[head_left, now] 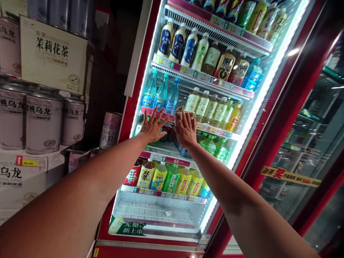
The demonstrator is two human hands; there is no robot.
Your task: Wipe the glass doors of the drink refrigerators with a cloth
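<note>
Both hands reach up to the front of a lit drinks cooler (143,104) with a red frame, whose upright leans toward one o'clock in the view. The left hand (153,127) is released: its fingers fan out with the palm toward the cooler, seemingly flat on the glass, and nothing is in its grasp. The right hand (186,129), just beside it at three o'clock, grasps a bunched brown cloth (179,111), pressing it forward under nearly closed fingers. The cloth shows mainly at the hand's eleven o'clock edge; the rest is hidden beneath the fingers.

Behind the glass, three blue bottles (162,94) stand between twelve and one o'clock from the left hand. Pale-labelled bottles (202,107) run from one to two o'clock of the right hand, ending in an orange bottle (233,118) near three. Green bottles (209,146) stand at four o'clock. Toward six o'clock of the left hand is a row of mixed drink bottles (163,176), and below it a white wire rack (154,210) bears a small white scrap (169,214).

Outside the cooler, a pink can (109,130) and larger oolong cans (43,120) stand at nine o'clock from the left hand, with a jasmine tea box (53,53) at ten.
</note>
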